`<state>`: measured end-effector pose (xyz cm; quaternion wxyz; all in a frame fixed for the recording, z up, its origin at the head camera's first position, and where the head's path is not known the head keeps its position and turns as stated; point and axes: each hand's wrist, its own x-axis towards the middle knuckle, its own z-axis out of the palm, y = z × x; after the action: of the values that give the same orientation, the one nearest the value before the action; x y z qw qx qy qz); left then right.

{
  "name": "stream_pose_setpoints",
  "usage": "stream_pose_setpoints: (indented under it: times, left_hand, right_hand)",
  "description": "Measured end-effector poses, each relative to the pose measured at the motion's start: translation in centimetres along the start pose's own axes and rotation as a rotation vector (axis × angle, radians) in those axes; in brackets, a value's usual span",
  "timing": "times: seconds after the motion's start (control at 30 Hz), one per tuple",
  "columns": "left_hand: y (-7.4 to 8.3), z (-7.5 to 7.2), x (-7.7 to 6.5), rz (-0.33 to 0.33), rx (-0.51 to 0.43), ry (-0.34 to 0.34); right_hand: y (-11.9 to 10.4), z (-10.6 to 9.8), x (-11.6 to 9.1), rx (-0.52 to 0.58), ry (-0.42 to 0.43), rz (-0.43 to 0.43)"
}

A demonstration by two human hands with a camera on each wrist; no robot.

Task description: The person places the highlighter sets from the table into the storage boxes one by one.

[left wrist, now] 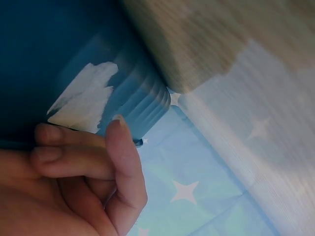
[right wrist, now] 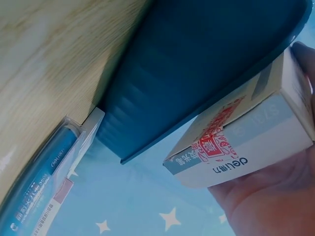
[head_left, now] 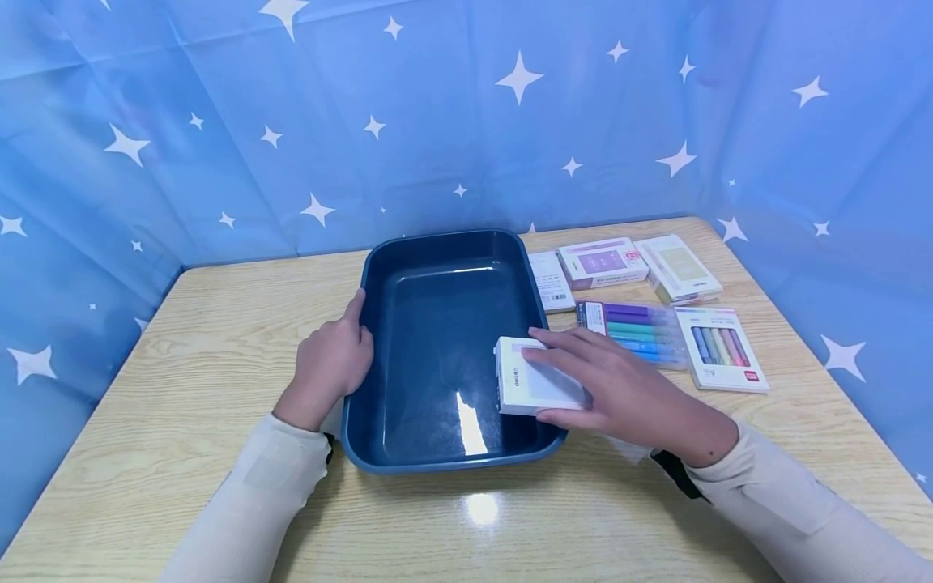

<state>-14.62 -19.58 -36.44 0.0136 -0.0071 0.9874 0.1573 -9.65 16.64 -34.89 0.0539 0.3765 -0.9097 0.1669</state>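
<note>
1 white box (head_left: 535, 380) is gripped by fingers of the right hand (head_left: 623, 385) over the blue bin (head_left: 437, 340); fingers of the left hand (head_left: 331, 360) grip its rim.

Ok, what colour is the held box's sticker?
The sticker is red and white, clearest in the right wrist view.

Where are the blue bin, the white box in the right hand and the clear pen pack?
Blue bin (head_left: 437, 348), head view: bare inner floor.
White box (head_left: 547, 389), head view: uncovered part of its top face.
Clear pen pack (head_left: 636, 334), head view: middle of its upper side.
</note>
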Motion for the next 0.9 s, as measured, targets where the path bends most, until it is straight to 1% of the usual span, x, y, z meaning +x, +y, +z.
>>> stream_pose_setpoints:
  times: [0.53, 0.9]
  left_hand:
    - [0.01, -0.03, -0.05, -0.006, -0.011, -0.009]
    - [-0.01, -0.03, -0.02, -0.003, -0.011, -0.011]
  right_hand:
    - [-0.04, 0.25, -0.09, -0.016, -0.038, -0.013]
    - [-0.07, 0.23, -0.11, -0.036, -0.031, -0.042]
